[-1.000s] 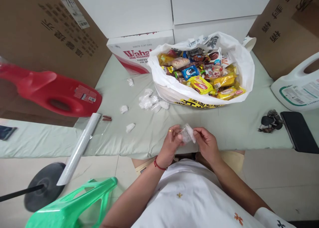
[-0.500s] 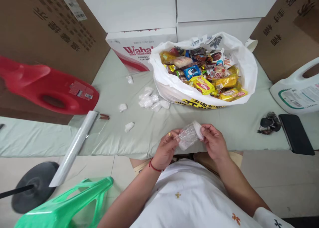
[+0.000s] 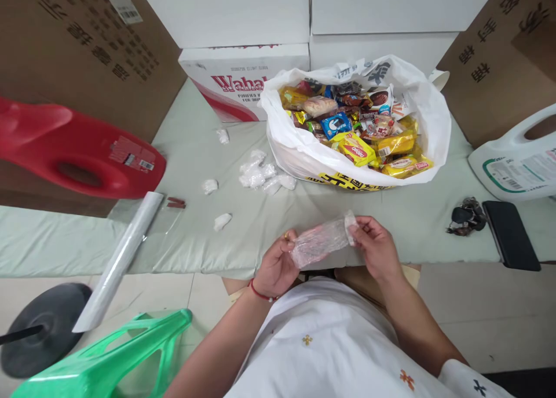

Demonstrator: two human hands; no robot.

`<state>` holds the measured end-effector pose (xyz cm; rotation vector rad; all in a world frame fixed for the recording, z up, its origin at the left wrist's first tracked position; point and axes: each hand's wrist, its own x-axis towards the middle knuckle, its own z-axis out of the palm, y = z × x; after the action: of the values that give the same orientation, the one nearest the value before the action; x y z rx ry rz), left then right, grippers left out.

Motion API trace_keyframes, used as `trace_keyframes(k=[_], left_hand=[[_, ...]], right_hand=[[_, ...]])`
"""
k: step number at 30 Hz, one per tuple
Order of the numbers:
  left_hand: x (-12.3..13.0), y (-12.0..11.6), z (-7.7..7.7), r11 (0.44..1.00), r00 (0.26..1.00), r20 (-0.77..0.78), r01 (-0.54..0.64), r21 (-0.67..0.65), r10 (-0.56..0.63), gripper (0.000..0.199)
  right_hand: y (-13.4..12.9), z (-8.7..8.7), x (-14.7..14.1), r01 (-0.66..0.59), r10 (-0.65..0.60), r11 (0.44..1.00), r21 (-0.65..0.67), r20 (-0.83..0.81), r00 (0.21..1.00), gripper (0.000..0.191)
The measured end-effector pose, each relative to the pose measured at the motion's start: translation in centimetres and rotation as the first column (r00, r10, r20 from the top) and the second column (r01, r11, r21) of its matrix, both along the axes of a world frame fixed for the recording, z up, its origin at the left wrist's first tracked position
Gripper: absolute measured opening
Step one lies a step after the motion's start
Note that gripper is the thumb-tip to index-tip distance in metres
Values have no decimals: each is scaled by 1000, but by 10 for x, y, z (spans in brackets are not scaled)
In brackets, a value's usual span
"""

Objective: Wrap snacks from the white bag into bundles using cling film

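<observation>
Between my two hands a crinkled piece of clear plastic film [image 3: 321, 244] is stretched out above the table's front edge. My left hand [image 3: 278, 265] pinches its left end with thumb and fingers. At the other end, my right hand [image 3: 376, 241] grips a thicker, bunched white part of the film. What the film is, or whether anything lies inside it, I cannot make out. Beyond my hands lies a small heap of crumpled clear-white plastic bundles [image 3: 256, 172]. Single bundles rest to its left, among them one small white bundle [image 3: 222, 222] nearest my left hand.
A white plastic bag [image 3: 434, 137] full of wrapped snacks stands behind my hands. A silver-white roll [image 3: 119, 262] juts over the edge at left, near a red jug [image 3: 87, 154]. Keys [image 3: 467, 217], a black phone [image 3: 511, 234] and a white jug [image 3: 516, 160] lie right. A green stool [image 3: 108, 357] stands below.
My left hand has moved left and slightly down, drawing the film out longer. My right hand still holds the bunched end. The view has shifted slightly.
</observation>
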<state>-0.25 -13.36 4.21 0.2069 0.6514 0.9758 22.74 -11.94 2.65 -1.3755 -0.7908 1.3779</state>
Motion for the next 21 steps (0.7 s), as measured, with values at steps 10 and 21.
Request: trace_keyframes(k=[10, 21], left_hand=[[-15, 1, -3, 995, 993, -68, -95, -41, 92, 12], [-27, -3, -9, 998, 996, -74, -52, -39, 49, 20]], right_hand=[[-13, 6, 3, 45, -82, 967, 249, 140, 987, 71], [13, -11, 24, 91, -94, 995, -49, -54, 994, 43]])
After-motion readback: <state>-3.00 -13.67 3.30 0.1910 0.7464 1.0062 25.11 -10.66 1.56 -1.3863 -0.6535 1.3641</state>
